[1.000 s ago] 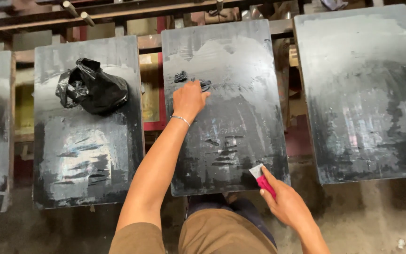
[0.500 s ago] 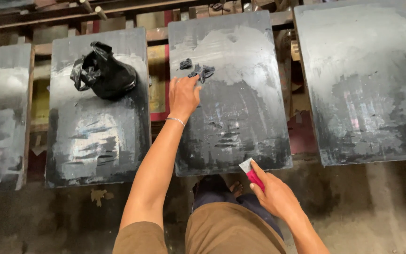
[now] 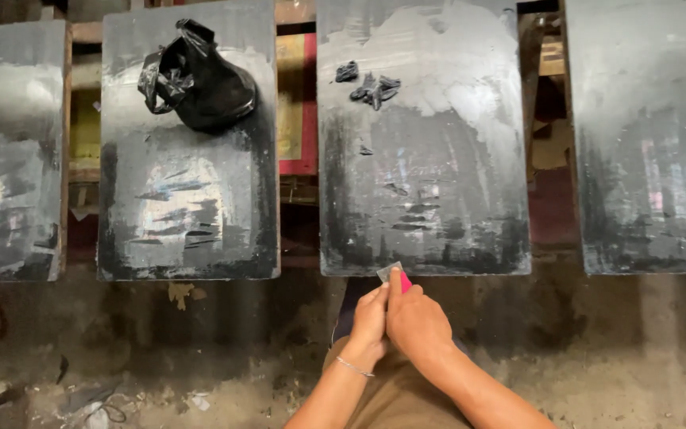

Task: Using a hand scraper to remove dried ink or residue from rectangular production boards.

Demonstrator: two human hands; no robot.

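Both hands are meeting low in front of the person, just below the near edge of the middle board (image 3: 422, 159). The right hand (image 3: 416, 322) is clenching a small scraper (image 3: 395, 274) with a pink handle and a pale blade, its tip poking up right at the board's edge. The left hand (image 3: 369, 318), a thin bracelet (image 3: 354, 367) circling its wrist, is pressing against the right; I cannot tell whether its grip is holding anything. Dark scraps (image 3: 371, 86) are lying near the board's far end. A black bag (image 3: 198, 75) is sitting on the next board (image 3: 188, 206) to the left, well apart from the hands.
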